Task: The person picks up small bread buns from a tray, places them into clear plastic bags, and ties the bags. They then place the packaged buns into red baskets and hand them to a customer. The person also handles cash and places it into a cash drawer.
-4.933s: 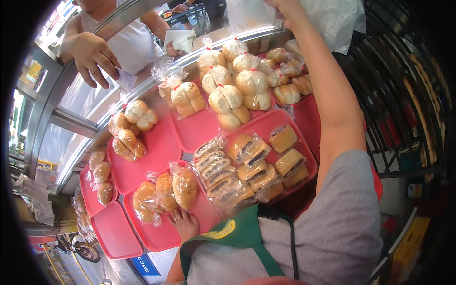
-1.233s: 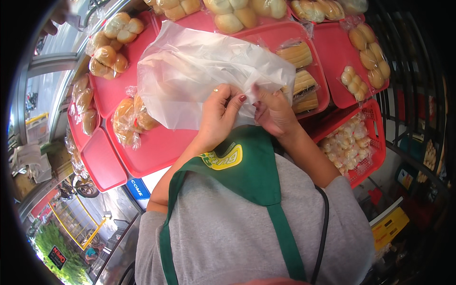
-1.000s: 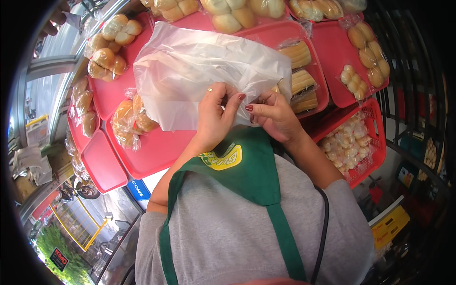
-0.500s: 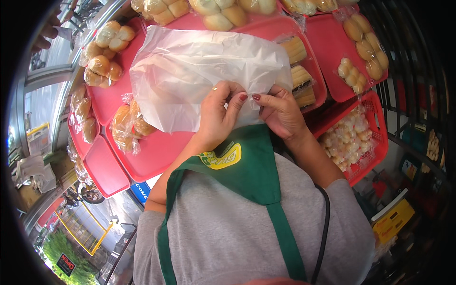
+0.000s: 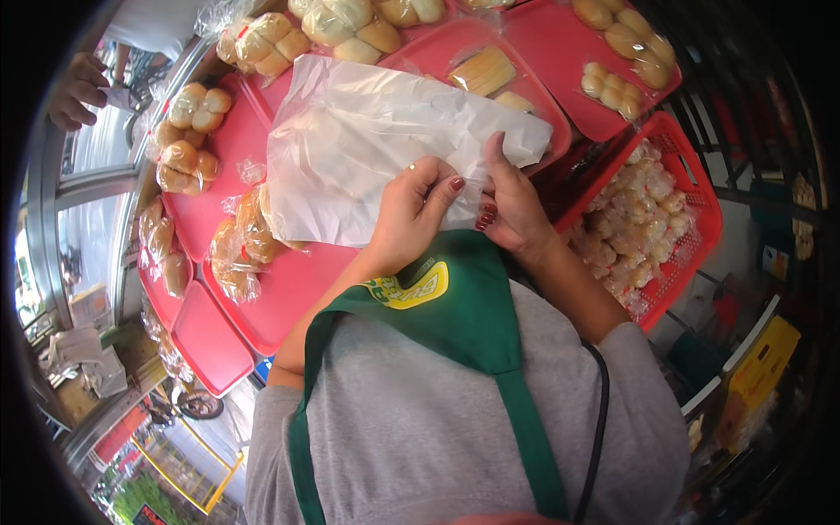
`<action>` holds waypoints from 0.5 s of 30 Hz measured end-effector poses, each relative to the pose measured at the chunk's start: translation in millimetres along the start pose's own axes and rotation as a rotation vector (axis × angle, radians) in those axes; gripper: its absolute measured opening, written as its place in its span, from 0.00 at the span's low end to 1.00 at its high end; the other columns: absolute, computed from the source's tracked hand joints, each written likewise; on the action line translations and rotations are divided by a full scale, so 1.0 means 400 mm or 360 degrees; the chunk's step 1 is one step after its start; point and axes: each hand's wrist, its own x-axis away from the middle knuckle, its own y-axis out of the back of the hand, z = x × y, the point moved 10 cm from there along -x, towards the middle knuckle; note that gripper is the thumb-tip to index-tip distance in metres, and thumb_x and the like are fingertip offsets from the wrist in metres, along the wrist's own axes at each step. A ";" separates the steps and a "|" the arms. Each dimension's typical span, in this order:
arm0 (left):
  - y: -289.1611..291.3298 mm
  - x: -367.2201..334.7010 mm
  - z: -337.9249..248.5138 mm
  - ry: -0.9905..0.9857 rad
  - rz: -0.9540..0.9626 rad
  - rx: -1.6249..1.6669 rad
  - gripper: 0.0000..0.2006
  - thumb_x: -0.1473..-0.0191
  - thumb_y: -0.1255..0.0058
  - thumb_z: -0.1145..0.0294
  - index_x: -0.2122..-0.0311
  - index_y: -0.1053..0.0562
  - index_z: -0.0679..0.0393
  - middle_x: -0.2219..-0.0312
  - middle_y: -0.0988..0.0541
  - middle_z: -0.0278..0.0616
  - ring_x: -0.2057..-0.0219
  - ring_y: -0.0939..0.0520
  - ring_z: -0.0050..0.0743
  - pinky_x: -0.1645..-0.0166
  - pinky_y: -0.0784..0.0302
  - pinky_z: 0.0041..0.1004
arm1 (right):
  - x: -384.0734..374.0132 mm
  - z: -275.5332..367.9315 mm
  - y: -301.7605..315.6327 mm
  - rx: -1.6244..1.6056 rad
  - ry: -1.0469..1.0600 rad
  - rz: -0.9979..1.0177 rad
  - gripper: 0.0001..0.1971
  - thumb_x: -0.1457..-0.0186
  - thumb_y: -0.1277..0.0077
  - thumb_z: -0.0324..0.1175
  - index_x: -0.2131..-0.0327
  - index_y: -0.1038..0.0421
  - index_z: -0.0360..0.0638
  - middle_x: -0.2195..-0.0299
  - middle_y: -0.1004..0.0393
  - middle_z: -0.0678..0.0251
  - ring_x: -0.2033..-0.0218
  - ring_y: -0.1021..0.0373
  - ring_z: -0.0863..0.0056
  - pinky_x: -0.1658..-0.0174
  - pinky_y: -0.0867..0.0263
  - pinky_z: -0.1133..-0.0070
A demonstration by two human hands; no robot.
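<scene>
A white translucent plastic bag (image 5: 350, 144) spreads out in front of me above the red trays. My left hand (image 5: 411, 214) is closed, its thumb and fingers pinching the bag's near edge. Beside it, my right hand (image 5: 518, 210) touches the same edge with its thumb lifted away from the curled fingers. The bag looks flat, with creases running across it. Under its far right part lies a wrapped pack of yellowish long pastries (image 5: 484, 72). Wrapped bread rolls (image 5: 241, 241) show past the bag's left edge.
Red trays (image 5: 289, 284) hold more bagged rolls (image 5: 341, 22) at the back and packs (image 5: 188, 166) along the left. A red basket (image 5: 704, 197) full of small wrapped buns (image 5: 634, 210) stands at my right. Another person's hand (image 5: 79, 92) shows at the far left, by the window frame.
My right thumb has lifted from the bag edge it was pinching. The view has turned a little, so trays and basket sit differently. The other person's hand shows more fully at left.
</scene>
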 end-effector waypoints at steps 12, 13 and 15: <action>-0.076 0.224 -0.011 -0.0178 0.0302 0.0442 0.08 0.40 0.51 0.70 0.70 0.30 0.63 0.78 0.30 0.29 0.74 0.34 0.13 0.69 0.35 0.19 | 0.329 -0.111 -0.082 0.0751 0.0689 -0.0476 0.06 0.46 0.49 0.21 0.64 0.26 0.33 0.67 0.23 0.63 0.69 0.27 0.77 0.63 0.30 0.80; -0.083 0.245 -0.004 -0.0156 0.0338 0.0484 0.08 0.40 0.51 0.70 0.70 0.30 0.63 0.78 0.30 0.29 0.74 0.34 0.13 0.69 0.35 0.19 | 0.349 -0.126 -0.086 0.0788 0.0729 -0.0531 0.06 0.46 0.49 0.22 0.64 0.26 0.33 0.67 0.23 0.63 0.69 0.27 0.77 0.64 0.30 0.79; -0.106 0.279 -0.003 -0.0116 0.0415 0.0569 0.08 0.40 0.51 0.70 0.69 0.30 0.63 0.79 0.31 0.28 0.74 0.34 0.13 0.69 0.35 0.18 | 0.391 -0.145 -0.091 0.0866 0.0812 -0.0647 0.07 0.45 0.50 0.22 0.63 0.26 0.32 0.67 0.23 0.63 0.69 0.27 0.78 0.64 0.29 0.79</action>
